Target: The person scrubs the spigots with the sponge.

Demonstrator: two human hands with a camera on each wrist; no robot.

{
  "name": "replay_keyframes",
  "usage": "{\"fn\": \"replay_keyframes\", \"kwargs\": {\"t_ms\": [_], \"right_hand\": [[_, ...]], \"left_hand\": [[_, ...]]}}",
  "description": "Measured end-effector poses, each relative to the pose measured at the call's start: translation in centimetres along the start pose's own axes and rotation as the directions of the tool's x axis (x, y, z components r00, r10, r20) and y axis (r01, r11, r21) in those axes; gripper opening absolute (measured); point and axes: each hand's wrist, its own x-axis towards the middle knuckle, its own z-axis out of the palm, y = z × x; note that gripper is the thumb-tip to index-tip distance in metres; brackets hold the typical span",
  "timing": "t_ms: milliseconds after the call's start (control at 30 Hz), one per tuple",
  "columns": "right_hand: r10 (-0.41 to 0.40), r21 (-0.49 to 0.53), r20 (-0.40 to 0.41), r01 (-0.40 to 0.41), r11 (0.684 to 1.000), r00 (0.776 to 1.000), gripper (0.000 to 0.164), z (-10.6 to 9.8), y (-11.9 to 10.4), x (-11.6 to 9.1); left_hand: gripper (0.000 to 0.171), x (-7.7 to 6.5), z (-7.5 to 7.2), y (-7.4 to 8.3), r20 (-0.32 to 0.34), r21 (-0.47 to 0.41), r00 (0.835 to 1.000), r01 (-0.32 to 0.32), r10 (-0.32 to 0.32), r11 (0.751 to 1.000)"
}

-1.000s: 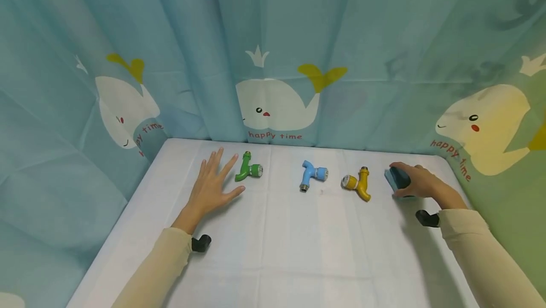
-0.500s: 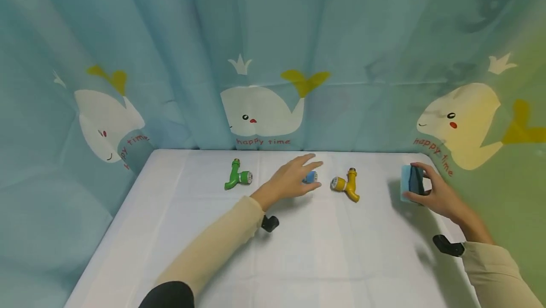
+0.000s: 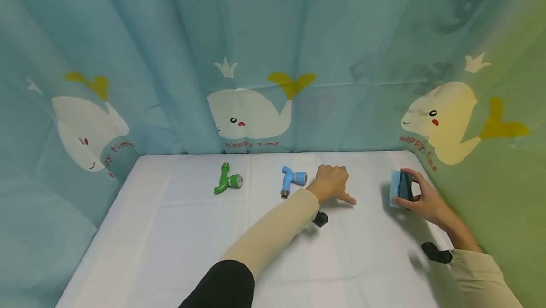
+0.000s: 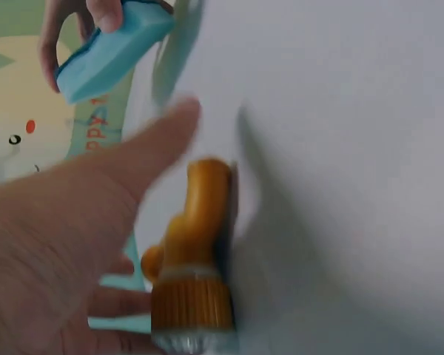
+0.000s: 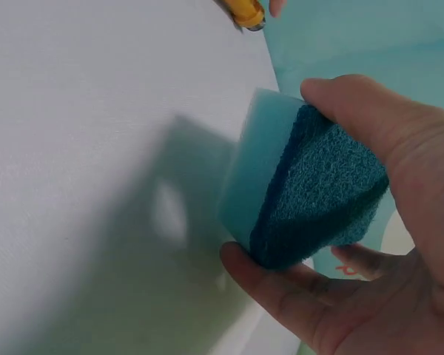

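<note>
My left hand (image 3: 330,184) is over a yellow tap (image 4: 206,200), which it hides almost wholly in the head view. In the left wrist view the thumb stands straight out, apart from the tap, and the other fingers show beyond the knob end. My right hand (image 3: 428,203) pinches a sponge (image 5: 318,188) between thumb and fingers, above the table at the right. The sponge has a light blue foam side and a dark teal scouring side. Just left of my left hand lies a blue tap (image 3: 288,181), and farther left a green tap (image 3: 224,181).
The taps lie on a table with a white cloth (image 3: 183,232). A blue-green curtain (image 3: 179,61) with whale prints stands along its back and sides. A small black device (image 3: 321,219) sits at my left wrist, another black device (image 3: 436,252) at my right.
My left hand has swung right, from beside the green tap, past the blue one, to the yellow tap. My right hand has lifted and turned the sponge. The head view has shifted.
</note>
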Motion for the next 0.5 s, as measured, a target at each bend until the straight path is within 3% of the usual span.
{"fn": "replay_keyframes", "kwargs": {"t_ms": [133, 233, 300, 333, 367, 400, 433, 467, 500], "right_hand": [[-0.005, -0.002, -0.001, 0.005, 1.000, 1.000, 0.092, 0.6, -0.4, -0.1], [-0.015, -0.014, -0.005, 0.015, 1.000, 1.000, 0.093, 1.0, -0.6, -0.2], [-0.025, -0.032, -0.016, 0.024, 0.999, 1.000, 0.093, 1.1, -0.7, -0.2], [-0.030, -0.040, -0.023, 0.029, 0.999, 0.999, 0.093, 1.2, -0.8, -0.2], [-0.032, -0.048, -0.029, 0.031, 0.998, 0.999, 0.094, 1.2, -0.8, -0.3], [-0.036, -0.053, -0.035, 0.034, 0.998, 0.999, 0.094, 1.2, -0.9, -0.3], [-0.042, -0.057, -0.042, 0.039, 0.998, 0.998, 0.095, 1.2, -1.0, -0.4], [-0.045, -0.059, -0.049, 0.042, 0.997, 0.998, 0.095, 1.1, -1.2, -0.5], [-0.049, -0.054, -0.052, 0.046, 0.997, 0.997, 0.095, 1.1, -1.3, -0.6]], "left_hand": [[0.054, 0.5, -0.1, 0.8, 0.025, -0.060, 0.998, 0.056, -0.055, 0.997], [0.044, 0.5, -0.3, 0.7, 0.035, -0.166, 0.997, 0.074, -0.070, 0.983], [0.044, 0.3, -0.5, 0.1, 0.035, -0.275, 0.997, 0.077, -0.070, 0.958], [0.046, 0.0, -0.6, -0.3, 0.032, -0.350, 0.997, 0.074, -0.067, 0.934], [0.051, -0.3, -0.8, -0.8, 0.029, -0.448, 0.997, 0.074, -0.068, 0.891], [0.057, -0.7, -0.9, -1.3, 0.032, -0.567, 0.997, 0.076, -0.070, 0.820], [0.063, -1.3, -1.0, -1.9, 0.040, -0.694, 0.997, 0.076, -0.068, 0.716], [0.069, -1.9, -1.2, -2.5, 0.046, -0.818, 0.997, 0.071, -0.058, 0.571], [0.073, -2.5, -1.4, -3.1, 0.051, -0.921, 0.998, 0.065, -0.047, 0.384]]}}
